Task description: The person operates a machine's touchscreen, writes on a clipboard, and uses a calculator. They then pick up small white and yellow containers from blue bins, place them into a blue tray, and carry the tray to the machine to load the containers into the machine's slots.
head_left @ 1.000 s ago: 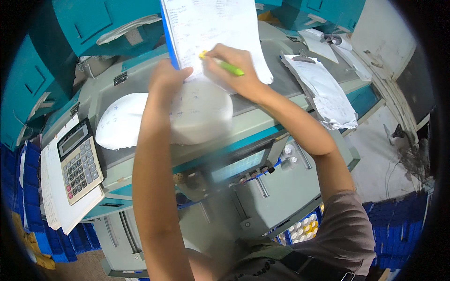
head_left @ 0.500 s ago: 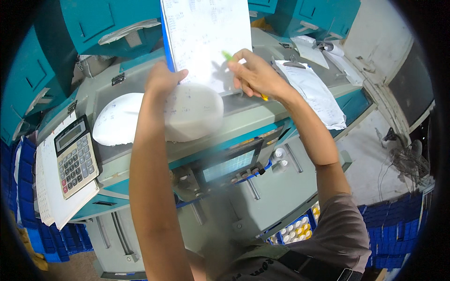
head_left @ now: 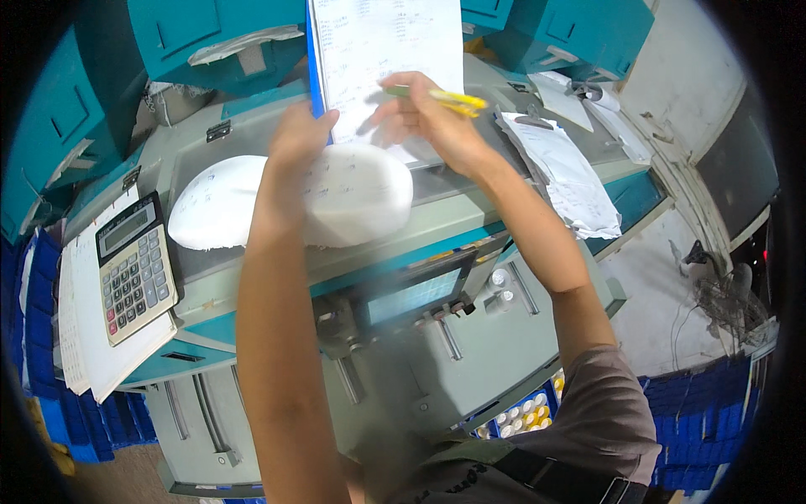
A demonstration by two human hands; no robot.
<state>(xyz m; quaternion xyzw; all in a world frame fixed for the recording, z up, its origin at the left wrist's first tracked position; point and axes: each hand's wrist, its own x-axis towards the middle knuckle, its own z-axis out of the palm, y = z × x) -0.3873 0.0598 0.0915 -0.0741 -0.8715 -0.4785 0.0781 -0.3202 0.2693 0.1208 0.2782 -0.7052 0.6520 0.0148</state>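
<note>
A blue-backed clipboard (head_left: 314, 71) with handwritten white sheets (head_left: 390, 50) leans at the back of the counter. My left hand (head_left: 300, 133) is closed on its lower left edge, thumb over the paper. In front of the sheets my right hand (head_left: 432, 118) holds a yellow-green pen (head_left: 453, 102), slanting across the fingers. Its fingers are somewhat smeared by motion. Two rounded white pieces with small marks lie below: one white piece (head_left: 217, 202) left of my left forearm, the other white piece (head_left: 361, 197) right of it, partly covered.
A calculator (head_left: 133, 265) rests on stacked papers (head_left: 84, 323) at the left. Another clipboard with crumpled sheets (head_left: 567, 176) lies to the right. Teal cabinets (head_left: 218, 34) stand behind the grey counter. Below are a screen (head_left: 411, 296) and a blue crate of white and yellow bottles (head_left: 525, 416).
My right hand has shifted slightly left and turned, so the pen now points to the right. My left hand stays at the clipboard's edge. The whole view has moved a little.
</note>
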